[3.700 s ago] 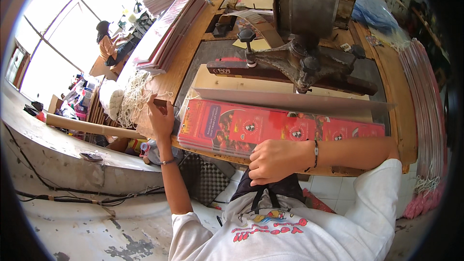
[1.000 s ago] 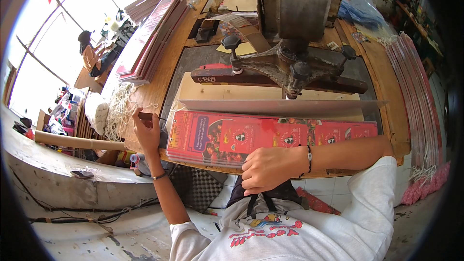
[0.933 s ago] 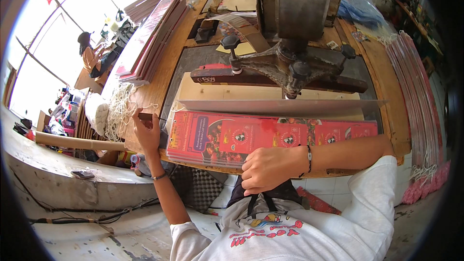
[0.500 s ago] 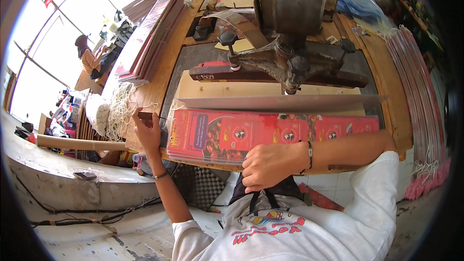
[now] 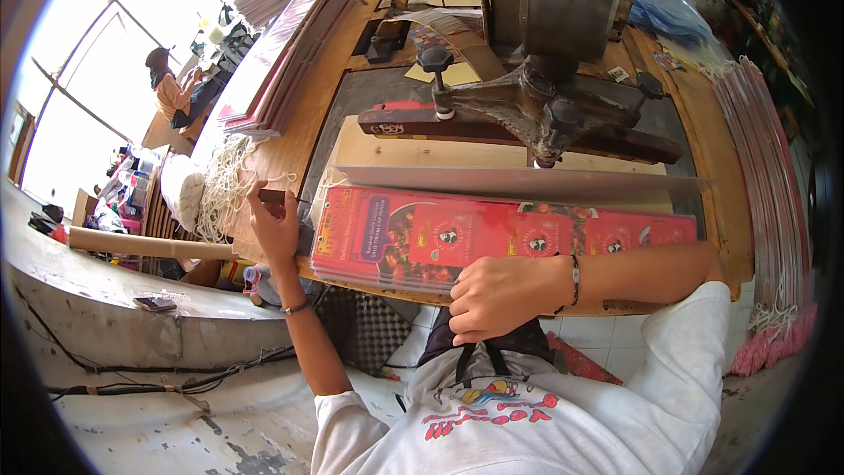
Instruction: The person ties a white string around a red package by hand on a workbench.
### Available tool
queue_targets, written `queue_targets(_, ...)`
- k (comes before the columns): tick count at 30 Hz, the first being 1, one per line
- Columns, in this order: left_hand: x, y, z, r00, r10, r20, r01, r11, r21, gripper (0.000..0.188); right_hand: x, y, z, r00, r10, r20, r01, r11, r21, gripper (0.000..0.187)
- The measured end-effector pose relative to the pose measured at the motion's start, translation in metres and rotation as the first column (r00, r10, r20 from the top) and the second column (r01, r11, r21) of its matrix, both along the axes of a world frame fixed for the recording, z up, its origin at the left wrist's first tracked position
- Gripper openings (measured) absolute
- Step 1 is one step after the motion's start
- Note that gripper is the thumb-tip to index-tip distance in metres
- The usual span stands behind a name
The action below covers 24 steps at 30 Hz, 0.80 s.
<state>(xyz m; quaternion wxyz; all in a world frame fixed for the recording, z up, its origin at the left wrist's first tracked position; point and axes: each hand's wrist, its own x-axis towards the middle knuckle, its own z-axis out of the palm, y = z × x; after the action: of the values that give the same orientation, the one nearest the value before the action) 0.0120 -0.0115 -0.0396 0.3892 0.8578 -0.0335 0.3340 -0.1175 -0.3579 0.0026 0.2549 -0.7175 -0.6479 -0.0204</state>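
Pinched between the thumb and fingers of my left hand (image 5: 276,227) is a small dark brown block (image 5: 276,196), beside the left end of a stack of long red printed sheets (image 5: 492,227). A thin dark rod seems to run from the block toward the table. My right forearm lies across the right part of the stack. The curled fingers of my right hand (image 5: 494,295) rest at its front edge, the palm hidden. Behind the stack stands a long thin metal plate (image 5: 527,183), below the dark bar and arms of a heavy press (image 5: 549,97).
Bundles of long printed sheets (image 5: 286,48) lie at the far left, with white cord (image 5: 224,189) hanging beside them. More bundles with cords (image 5: 767,185) hang over the right edge. A cardboard tube (image 5: 149,243) juts out at left. Another person (image 5: 176,88) sits farther back.
The whole view has shifted slightly, so the table and press appear a little farther right. Both hands keep nearly the same pose, the left still pinching the block.
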Motion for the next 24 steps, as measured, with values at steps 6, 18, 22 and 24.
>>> queue_targets(6, -0.0024, -0.0009, 0.0025, 1.0, 0.026, -0.011, -0.026, 1.0, -0.017, 0.04, -0.0007, 0.0006, -0.0006, 1.0, -0.008, 0.007, 0.008, 1.0, 0.027, 0.033)
queue_targets(18, -0.0002, -0.0011, 0.0002, 1.0, 0.028, -0.011, -0.028, 0.999, -0.025, 0.04, -0.0003, 0.0008, -0.0016, 1.0, -0.004, 0.021, 0.003, 0.999, 0.048, 0.036)
queue_targets(22, -0.0006, -0.0003, 0.0017, 0.999, 0.039, -0.003, -0.039, 0.999, -0.001, 0.041, 0.0015, 0.0013, -0.0023, 1.0, 0.005, 0.029, -0.007, 0.999, 0.052, 0.036)
queue_targets(24, -0.0011, 0.0029, 0.0009, 0.999, 0.039, -0.002, -0.039, 0.999, 0.032, 0.042, 0.0006, 0.0023, -0.0029, 1.0, 0.007, 0.031, -0.009, 0.998, 0.062, 0.036)
